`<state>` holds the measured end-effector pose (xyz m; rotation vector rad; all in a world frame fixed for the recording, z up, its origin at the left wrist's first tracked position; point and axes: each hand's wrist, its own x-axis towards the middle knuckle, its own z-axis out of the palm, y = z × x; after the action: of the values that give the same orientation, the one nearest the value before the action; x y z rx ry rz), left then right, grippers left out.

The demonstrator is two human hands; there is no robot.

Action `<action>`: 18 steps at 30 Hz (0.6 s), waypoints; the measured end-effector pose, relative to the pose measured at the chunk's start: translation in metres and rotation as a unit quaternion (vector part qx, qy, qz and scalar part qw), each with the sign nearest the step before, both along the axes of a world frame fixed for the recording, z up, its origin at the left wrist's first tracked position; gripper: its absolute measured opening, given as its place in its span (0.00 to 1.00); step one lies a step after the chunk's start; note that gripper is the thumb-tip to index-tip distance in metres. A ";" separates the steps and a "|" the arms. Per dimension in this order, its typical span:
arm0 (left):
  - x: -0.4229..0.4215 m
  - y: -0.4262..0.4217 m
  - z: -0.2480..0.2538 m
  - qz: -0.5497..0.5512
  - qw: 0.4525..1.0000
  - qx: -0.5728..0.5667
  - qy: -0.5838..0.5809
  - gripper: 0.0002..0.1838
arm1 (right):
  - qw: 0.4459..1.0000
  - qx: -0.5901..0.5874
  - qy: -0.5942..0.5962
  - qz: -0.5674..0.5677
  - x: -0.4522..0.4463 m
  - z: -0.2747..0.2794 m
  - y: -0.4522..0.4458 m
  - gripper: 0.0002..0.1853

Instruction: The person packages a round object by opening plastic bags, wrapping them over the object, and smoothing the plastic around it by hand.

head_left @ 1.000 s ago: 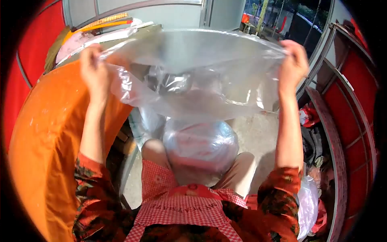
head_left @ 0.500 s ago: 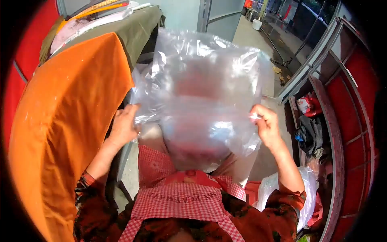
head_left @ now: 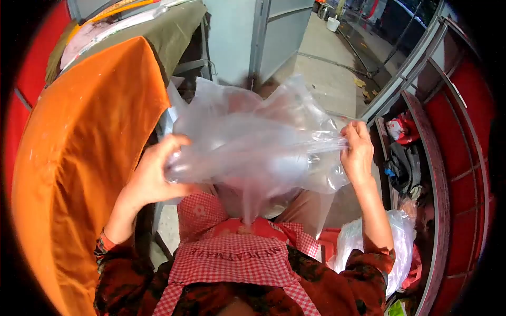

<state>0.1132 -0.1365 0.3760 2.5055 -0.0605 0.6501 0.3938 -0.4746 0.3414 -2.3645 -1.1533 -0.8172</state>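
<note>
A large clear plastic bag (head_left: 242,139) spreads across the space above my lap, gathered into folds that run toward its right side. My right hand (head_left: 358,152) pinches the bag's bunched right edge between thumb and fingers. At the bag's left end, my left hand (head_left: 147,171) is open in a C shape, thumb and fingers wide apart beside the plastic. Whether its palm touches the film I cannot tell. Below the bag is my red checked apron (head_left: 226,258), and a blurred shape shows through the film.
An orange cloth (head_left: 100,158) drapes over something on the left, close to my left arm. To the right stands a shelf (head_left: 427,174) with dark bundled items (head_left: 403,168). Beside my right elbow lies more clear plastic (head_left: 369,247) over a red container (head_left: 329,242).
The bag has gone from spread out flat to lower and gathered. My left hand has opened and come toward me; my right hand has moved slightly away from me and right, still pinching plastic.
</note>
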 end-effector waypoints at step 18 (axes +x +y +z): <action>-0.061 0.014 -0.001 0.103 0.987 0.026 0.118 0.33 | 0.960 -0.253 0.091 0.078 -0.098 0.004 -0.019 0.10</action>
<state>0.0518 -0.1222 0.3747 2.6430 0.2753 0.4299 0.2958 -0.4939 0.3455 -2.6224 -1.5910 -0.2596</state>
